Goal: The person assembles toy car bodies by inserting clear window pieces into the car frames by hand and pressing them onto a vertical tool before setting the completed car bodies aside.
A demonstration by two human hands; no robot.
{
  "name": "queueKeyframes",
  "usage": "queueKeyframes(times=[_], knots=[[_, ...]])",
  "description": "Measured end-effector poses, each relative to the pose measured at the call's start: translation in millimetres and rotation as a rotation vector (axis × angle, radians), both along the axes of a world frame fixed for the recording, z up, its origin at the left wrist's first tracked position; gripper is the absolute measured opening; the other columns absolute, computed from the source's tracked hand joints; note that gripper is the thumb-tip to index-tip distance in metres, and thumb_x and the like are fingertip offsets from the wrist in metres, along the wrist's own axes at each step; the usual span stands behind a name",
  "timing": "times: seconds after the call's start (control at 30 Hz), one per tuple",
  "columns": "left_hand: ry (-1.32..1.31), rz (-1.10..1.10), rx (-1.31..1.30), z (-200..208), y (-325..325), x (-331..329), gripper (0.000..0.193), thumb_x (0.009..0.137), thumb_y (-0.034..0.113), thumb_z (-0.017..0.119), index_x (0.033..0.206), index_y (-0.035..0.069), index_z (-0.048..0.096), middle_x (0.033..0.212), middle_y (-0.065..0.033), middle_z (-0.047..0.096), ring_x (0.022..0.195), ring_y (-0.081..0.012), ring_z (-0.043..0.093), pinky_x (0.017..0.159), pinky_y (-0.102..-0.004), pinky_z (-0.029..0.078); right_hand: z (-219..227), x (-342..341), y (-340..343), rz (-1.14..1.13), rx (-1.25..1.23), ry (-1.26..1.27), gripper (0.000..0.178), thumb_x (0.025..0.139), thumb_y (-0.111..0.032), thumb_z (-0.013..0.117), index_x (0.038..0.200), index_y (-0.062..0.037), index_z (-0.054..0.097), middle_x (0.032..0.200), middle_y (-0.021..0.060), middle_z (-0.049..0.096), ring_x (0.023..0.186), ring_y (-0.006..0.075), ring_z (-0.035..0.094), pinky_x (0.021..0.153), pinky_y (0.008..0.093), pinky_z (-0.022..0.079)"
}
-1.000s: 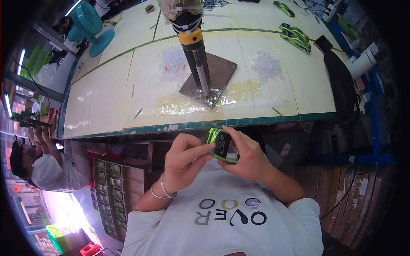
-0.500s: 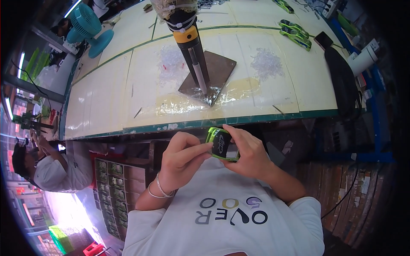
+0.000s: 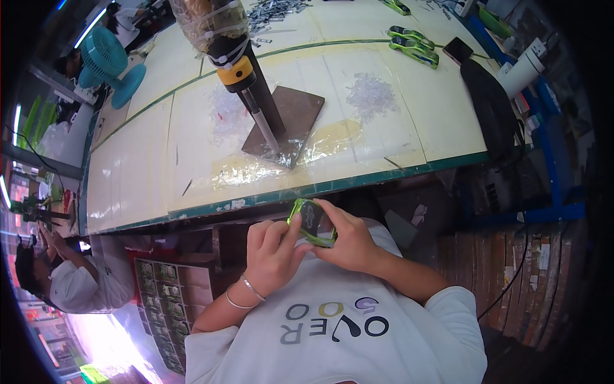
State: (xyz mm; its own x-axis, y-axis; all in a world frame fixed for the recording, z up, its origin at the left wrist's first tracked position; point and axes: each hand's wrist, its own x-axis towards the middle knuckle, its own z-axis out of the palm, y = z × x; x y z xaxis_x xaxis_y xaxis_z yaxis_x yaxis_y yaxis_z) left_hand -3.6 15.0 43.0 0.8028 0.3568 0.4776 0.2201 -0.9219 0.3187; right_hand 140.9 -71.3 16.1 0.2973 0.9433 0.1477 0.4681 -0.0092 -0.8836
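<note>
A green-and-black piece that looks like a toy car body shell (image 3: 313, 219) is held just in front of the bench's near edge, its dark panel facing up. My right hand (image 3: 350, 242) grips it along the right side, thumb and fingers at its edges. My left hand (image 3: 272, 253) has its fingers curled against the shell's left edge, and whether a small part sits under the fingertips cannot be made out. Beyond my hands stands a screw press-like tool (image 3: 257, 105) with a yellow collar on a brown square plate (image 3: 304, 109).
Clear plastic bits (image 3: 372, 96) are heaped on the bench (image 3: 134, 173). More green-and-black shells (image 3: 414, 48) and a phone (image 3: 458, 50) lie at far right. A teal fan (image 3: 105, 57) stands far left. Left of me is a compartmented tray (image 3: 167, 291); a person (image 3: 96, 275) works beyond it.
The whole view has shifted, so the bench items appear further left. The shell is tilted differently, and my left fingers have moved up over its left edge. Both hands stay on it.
</note>
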Motion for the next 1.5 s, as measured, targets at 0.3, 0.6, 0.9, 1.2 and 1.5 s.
queueKeyframes(times=[0.3,0.6,0.9,1.2,1.5], knots=[[-0.550,0.108,-0.967,-34,1,6,0.031,0.073,0.006,0.061,0.101,-0.001,0.052,0.083,-0.0069,0.050,0.081,-0.0171,0.047,0.074,-0.0275,0.040,-7,-5,4,-0.065,0.163,-0.289,0.070,0.056,-0.014,0.069,0.116,-0.0023,0.037,0.090,0.0131,0.053,0.080,0.0284,0.054,0.065,0.0348,0.045],[-0.529,-0.120,-1.776,-38,0,2,0.037,0.089,0.029,0.035,0.105,-0.003,0.044,0.089,-0.0143,0.057,0.079,-0.0198,0.058,0.071,-0.0314,0.048,18,57,24,-0.163,0.155,-0.329,0.031,0.069,-0.027,0.064,0.088,-0.0036,0.056,0.076,0.0114,0.057,0.069,0.0253,0.056,0.061,0.0332,0.044],[-0.475,-0.041,-1.803,-40,-4,0,0.036,0.089,0.028,0.036,0.104,-0.003,0.045,0.090,-0.0132,0.057,0.080,-0.0193,0.058,0.071,-0.0308,0.047,4,134,70,-0.516,-0.228,-0.441,0.021,0.072,-0.025,0.057,0.072,-0.0033,0.059,0.071,0.0115,0.060,0.070,0.0274,0.057,0.063,0.0368,0.045],[-0.353,-0.079,-1.624,-32,2,0,0.034,0.090,0.026,0.034,0.101,-0.003,0.047,0.085,-0.0111,0.058,0.076,-0.0146,0.057,0.071,-0.0280,0.046,28,152,44,-0.297,-0.483,-0.402,0.022,0.069,-0.021,0.056,0.074,0.0001,0.059,0.076,0.0150,0.060,0.074,0.0288,0.057,0.068,0.0348,0.044],[-0.272,-0.179,-1.474,-12,6,3,0.031,0.090,0.022,0.033,0.096,-0.003,0.050,0.078,-0.0091,0.058,0.068,-0.0122,0.055,0.065,-0.0242,0.044,24,129,34,-0.071,-0.132,0.103,0.009,0.077,-0.008,0.053,0.076,0.0000,0.051,0.068,0.0017,0.051,0.064,0.0083,0.045,0.060,0.0201,0.037]])
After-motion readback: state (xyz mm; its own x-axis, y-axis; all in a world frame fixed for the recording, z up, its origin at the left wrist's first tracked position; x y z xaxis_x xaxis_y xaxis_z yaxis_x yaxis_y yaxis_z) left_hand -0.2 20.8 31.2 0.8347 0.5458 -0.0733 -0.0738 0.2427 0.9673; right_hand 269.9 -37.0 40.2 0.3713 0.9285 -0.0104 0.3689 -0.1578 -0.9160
